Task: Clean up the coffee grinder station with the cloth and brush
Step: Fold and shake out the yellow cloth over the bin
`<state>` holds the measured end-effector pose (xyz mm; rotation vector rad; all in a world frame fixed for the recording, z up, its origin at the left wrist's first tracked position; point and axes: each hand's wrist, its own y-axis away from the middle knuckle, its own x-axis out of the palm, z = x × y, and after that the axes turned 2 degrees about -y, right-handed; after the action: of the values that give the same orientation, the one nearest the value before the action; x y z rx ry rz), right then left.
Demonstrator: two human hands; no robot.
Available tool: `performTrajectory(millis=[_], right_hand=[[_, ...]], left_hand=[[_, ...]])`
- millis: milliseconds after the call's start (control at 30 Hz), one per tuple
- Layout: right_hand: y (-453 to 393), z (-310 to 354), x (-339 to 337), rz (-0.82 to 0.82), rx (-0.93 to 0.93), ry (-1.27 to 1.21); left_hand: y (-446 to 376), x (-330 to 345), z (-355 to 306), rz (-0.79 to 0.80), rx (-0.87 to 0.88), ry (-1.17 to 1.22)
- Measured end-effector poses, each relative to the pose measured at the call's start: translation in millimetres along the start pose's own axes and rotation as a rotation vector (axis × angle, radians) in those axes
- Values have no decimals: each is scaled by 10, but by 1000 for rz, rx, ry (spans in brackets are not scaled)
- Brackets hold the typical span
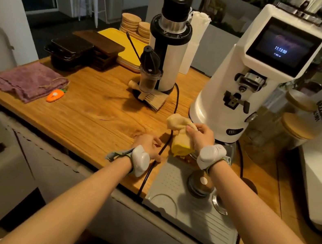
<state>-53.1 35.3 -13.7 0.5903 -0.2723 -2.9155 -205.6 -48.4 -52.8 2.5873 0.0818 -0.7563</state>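
Observation:
My right hand [199, 136] grips a bunched yellow cloth [179, 133] just in front of the base of the large white grinder [247, 77]. My left hand [148, 144] rests palm down on the wooden counter [92, 114], fingers spread, beside a black power cable [164, 144]. A wooden-handled brush [151, 98] lies at the foot of the smaller black-and-white grinder [168, 43], which has a clear dosing cup in front of it.
A purple towel [27, 82] and an orange carrot-shaped item [55, 95] lie at the counter's left. Dark trays [82, 48], a yellow tray and wooden coasters sit behind. A grey tamping mat [181, 207] with a tamper [200, 183] is at the front. Glass jars [283, 130] stand right.

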Motion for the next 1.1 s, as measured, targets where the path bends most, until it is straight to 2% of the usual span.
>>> performTrajectory(millis=[200,333,400,467,567,667,767,1100], right_hand=[[-170,68,64,-23,10,-19],[-261,140,207,-34,6,-7],[-297,144,316,49,15,20],[-313,131,417,150,45,150],[-388,134,540,206,40,319],[-477,120,551,161,25,448],[-609,80,589,83,35,437],[-1164,127,627,91,67,408]], left_hand=[[-70,-256,106,-121,-40,69],[-92,-528,231,-141,-97,130],[-99,-629,304,-157,-116,130],[-110,-672,369,-196,-123,116],[-177,-695,460,-250,-127,70],[-229,-687,449,-326,-102,-8],[-300,-706,394,-405,-77,-55],[-495,-824,392,-312,-74,53]])
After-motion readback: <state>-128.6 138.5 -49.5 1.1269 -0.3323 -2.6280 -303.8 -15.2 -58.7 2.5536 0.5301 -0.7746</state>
